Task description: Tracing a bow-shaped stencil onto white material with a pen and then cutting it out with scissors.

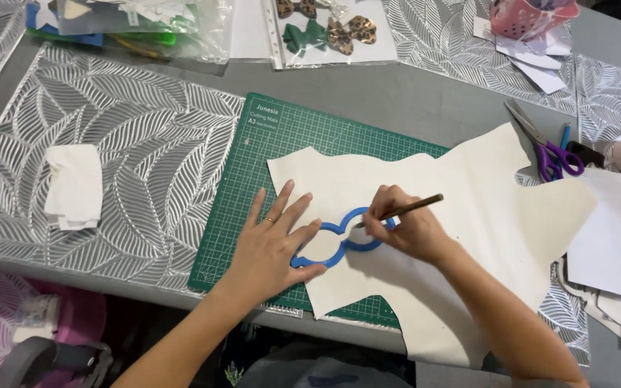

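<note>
A blue bow-shaped template [339, 244] lies on a cream sheet [468, 215] spread over the green cutting mat [253, 179] on the grey worktop [397, 93]. The left hand [271, 251] presses it flat, fingers apart. The right hand [407, 226] has its fingers clamped on a pencil [407, 208] at the template's edge. Purple-handled scissors [551, 147] lie near, right.

This looks like a home craft table. A green gridded cutting mat [282, 136] lies under the left hand [271, 248], with silvery leaf-patterned placemats [131, 165] beyond it. Past the right hand [407, 230] lie purple-handled scissors [551, 151] and loose paper scraps [533, 61]. Farther ahead of both hands sit plastic sleeves of finished bows [325, 32], and a pink basket [530, 18] of bits.
</note>
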